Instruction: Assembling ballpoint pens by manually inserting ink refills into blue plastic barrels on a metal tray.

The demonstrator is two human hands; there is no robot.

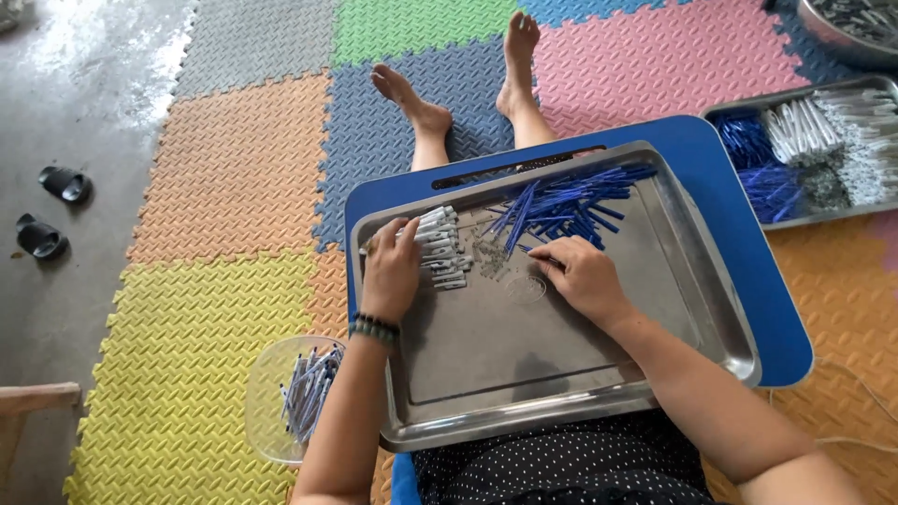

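Sorting pen parts on a steel tray [711, 309] across your lap.

Your left hand [391, 271] lies curled over the white caps [441, 248], gripping some. Your right hand [582, 276] pinches what seems a blue barrel at the edge of the blue barrels [571, 204]; its fingers are half closed. A clear bowl [267, 393] beside you holds a modest batch of assembled pens [309, 393]; both piles remain sizeable, so much appears left.
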